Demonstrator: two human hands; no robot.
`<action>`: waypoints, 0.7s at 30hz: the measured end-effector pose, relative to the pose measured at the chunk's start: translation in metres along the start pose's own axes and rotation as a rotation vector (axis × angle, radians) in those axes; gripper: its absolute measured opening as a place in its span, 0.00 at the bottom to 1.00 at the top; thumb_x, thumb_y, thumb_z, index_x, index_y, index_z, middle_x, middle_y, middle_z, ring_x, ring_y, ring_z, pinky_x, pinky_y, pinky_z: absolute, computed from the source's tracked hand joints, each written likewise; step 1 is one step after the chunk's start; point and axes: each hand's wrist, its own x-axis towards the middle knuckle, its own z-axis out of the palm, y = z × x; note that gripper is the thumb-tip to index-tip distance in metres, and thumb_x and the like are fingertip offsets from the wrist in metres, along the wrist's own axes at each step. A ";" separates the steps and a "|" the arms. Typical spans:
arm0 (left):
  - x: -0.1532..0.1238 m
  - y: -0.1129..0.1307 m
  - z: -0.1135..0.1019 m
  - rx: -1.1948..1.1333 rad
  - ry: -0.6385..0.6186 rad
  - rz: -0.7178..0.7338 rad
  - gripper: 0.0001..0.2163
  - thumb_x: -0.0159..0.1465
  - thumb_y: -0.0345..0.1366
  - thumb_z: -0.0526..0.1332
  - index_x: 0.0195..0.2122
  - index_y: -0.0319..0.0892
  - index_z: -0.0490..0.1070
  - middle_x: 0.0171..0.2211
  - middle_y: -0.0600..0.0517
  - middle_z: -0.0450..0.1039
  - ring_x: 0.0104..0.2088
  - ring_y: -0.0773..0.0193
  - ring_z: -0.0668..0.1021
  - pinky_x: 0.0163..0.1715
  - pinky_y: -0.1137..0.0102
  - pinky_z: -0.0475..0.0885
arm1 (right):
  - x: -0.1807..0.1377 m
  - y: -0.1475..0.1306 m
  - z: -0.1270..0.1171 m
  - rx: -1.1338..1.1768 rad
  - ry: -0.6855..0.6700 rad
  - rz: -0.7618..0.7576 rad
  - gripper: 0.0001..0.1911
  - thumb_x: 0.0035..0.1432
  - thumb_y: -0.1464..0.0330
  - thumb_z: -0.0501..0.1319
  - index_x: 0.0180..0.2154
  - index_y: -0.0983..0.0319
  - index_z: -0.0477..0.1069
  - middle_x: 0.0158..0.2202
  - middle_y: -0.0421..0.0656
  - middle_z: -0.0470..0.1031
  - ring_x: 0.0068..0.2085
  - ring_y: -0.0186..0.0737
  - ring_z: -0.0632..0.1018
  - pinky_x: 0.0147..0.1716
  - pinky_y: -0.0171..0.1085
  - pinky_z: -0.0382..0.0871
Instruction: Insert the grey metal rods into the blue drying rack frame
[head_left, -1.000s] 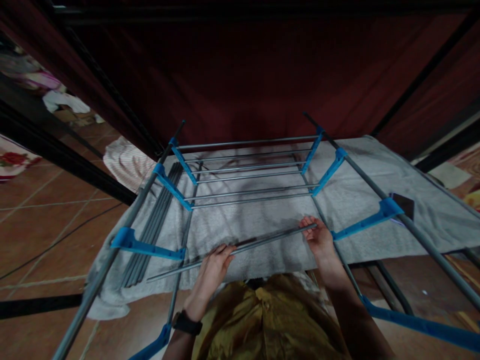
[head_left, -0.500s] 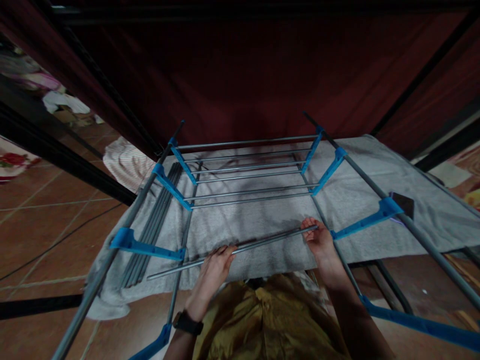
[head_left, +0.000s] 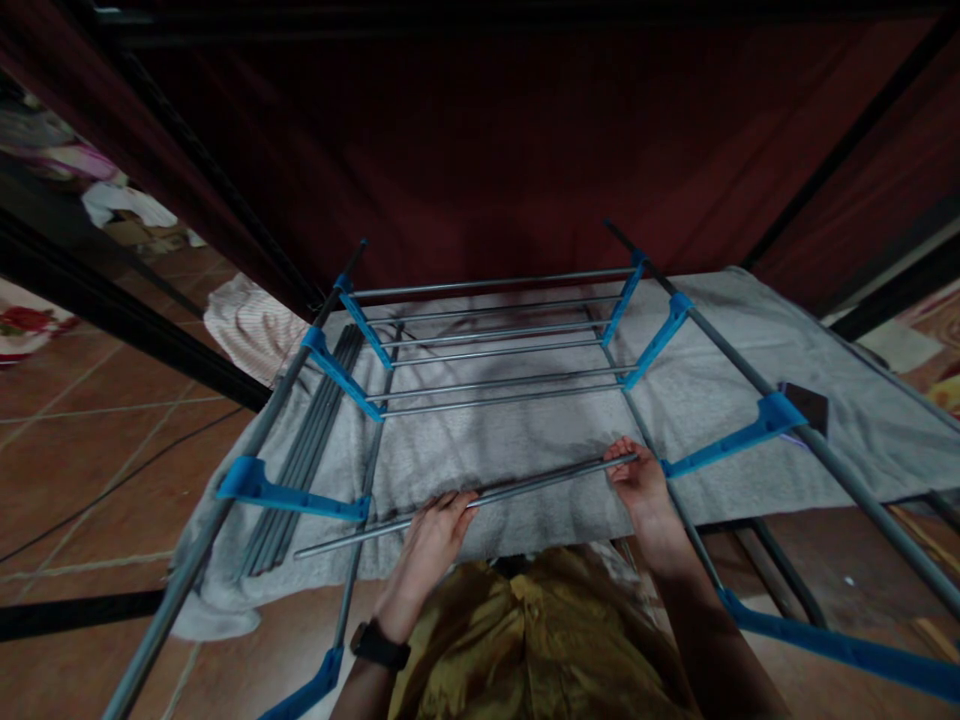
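A thin grey metal tube (head_left: pixel 540 483) runs across in front of me, its right end slightly farther away than its left. My left hand (head_left: pixel 441 530) is closed around it left of its middle. Near the tube's right end, my right hand (head_left: pixel 634 475) holds it between curled fingers. Around both hands stands a rack frame of grey tubes with blue plastic brackets (head_left: pixel 289 497). Grey crossbars (head_left: pixel 502 397) join the brackets at the far end. On the right, a blue bracket (head_left: pixel 739 437) is close to my right hand, with no crossbar on it.
Several loose grey tubes (head_left: pixel 307 455) lie side by side at the left on a grey blanket (head_left: pixel 525 440). A dark flat object (head_left: pixel 806 408) rests on the blanket at right. Dark red fabric (head_left: pixel 480 150) hangs behind. Tiled floor (head_left: pixel 90 450) shows at left.
Both hands keep their hold on the tube, which has hardly moved. The view has shifted very slightly.
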 end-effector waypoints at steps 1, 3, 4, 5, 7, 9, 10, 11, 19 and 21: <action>0.000 0.001 0.000 0.001 -0.002 -0.001 0.15 0.72 0.38 0.51 0.51 0.44 0.75 0.45 0.47 0.80 0.44 0.56 0.81 0.46 0.63 0.75 | 0.000 0.000 0.001 0.013 0.004 -0.006 0.07 0.55 0.76 0.58 0.28 0.60 0.69 0.22 0.35 0.72 0.23 0.29 0.75 0.28 0.29 0.75; 0.001 0.002 0.000 0.001 -0.007 -0.001 0.14 0.72 0.38 0.52 0.51 0.44 0.75 0.45 0.48 0.80 0.44 0.56 0.81 0.45 0.63 0.75 | 0.000 0.001 0.002 0.034 0.015 -0.020 0.07 0.56 0.76 0.58 0.28 0.60 0.69 0.22 0.34 0.72 0.23 0.28 0.75 0.28 0.29 0.75; 0.001 0.003 0.000 0.000 -0.010 -0.001 0.14 0.71 0.37 0.53 0.51 0.44 0.75 0.45 0.48 0.80 0.44 0.56 0.81 0.45 0.63 0.74 | -0.001 0.001 0.002 0.036 0.019 -0.023 0.07 0.56 0.76 0.58 0.28 0.60 0.69 0.22 0.34 0.72 0.23 0.29 0.75 0.27 0.29 0.75; 0.001 0.003 0.000 -0.002 -0.013 -0.001 0.13 0.71 0.37 0.53 0.51 0.45 0.75 0.45 0.48 0.79 0.44 0.56 0.81 0.45 0.63 0.74 | -0.001 0.001 0.002 0.034 0.021 -0.023 0.07 0.56 0.76 0.58 0.28 0.60 0.69 0.22 0.34 0.72 0.23 0.29 0.75 0.27 0.29 0.75; 0.001 0.002 0.000 -0.005 -0.018 0.003 0.12 0.71 0.36 0.54 0.50 0.45 0.75 0.45 0.48 0.79 0.44 0.57 0.80 0.44 0.64 0.74 | -0.001 0.000 0.002 0.020 0.025 -0.015 0.07 0.55 0.76 0.59 0.28 0.59 0.68 0.22 0.34 0.72 0.22 0.29 0.75 0.26 0.28 0.75; 0.001 0.002 0.001 -0.005 -0.014 0.008 0.11 0.71 0.35 0.55 0.49 0.45 0.75 0.44 0.49 0.79 0.44 0.57 0.80 0.45 0.64 0.73 | 0.000 0.000 0.000 -0.004 0.012 0.021 0.07 0.54 0.76 0.60 0.28 0.59 0.68 0.22 0.34 0.72 0.22 0.29 0.74 0.23 0.28 0.73; 0.001 0.001 0.001 -0.003 -0.011 0.009 0.11 0.70 0.35 0.55 0.48 0.45 0.75 0.44 0.49 0.79 0.44 0.57 0.80 0.44 0.65 0.73 | 0.000 0.000 0.000 -0.014 0.003 0.036 0.07 0.53 0.76 0.61 0.28 0.59 0.68 0.22 0.34 0.72 0.21 0.29 0.74 0.21 0.28 0.72; 0.001 0.001 0.001 -0.002 -0.007 0.008 0.10 0.70 0.35 0.55 0.47 0.45 0.75 0.44 0.49 0.79 0.43 0.58 0.80 0.44 0.65 0.73 | 0.000 0.000 -0.001 -0.019 0.000 0.042 0.07 0.53 0.77 0.61 0.27 0.59 0.67 0.21 0.33 0.72 0.21 0.29 0.74 0.20 0.28 0.72; 0.004 0.003 0.004 0.013 0.001 -0.013 0.10 0.71 0.36 0.55 0.46 0.44 0.74 0.43 0.48 0.79 0.43 0.56 0.80 0.45 0.63 0.72 | -0.004 0.006 0.004 -0.014 0.006 0.012 0.07 0.55 0.76 0.58 0.29 0.60 0.70 0.25 0.37 0.77 0.27 0.31 0.79 0.30 0.30 0.78; 0.004 0.004 0.005 0.023 0.001 -0.022 0.10 0.71 0.37 0.54 0.47 0.44 0.74 0.43 0.48 0.79 0.44 0.55 0.80 0.45 0.63 0.72 | -0.006 0.010 0.006 -0.052 -0.003 -0.003 0.06 0.56 0.74 0.59 0.29 0.60 0.71 0.26 0.38 0.78 0.29 0.32 0.80 0.32 0.31 0.79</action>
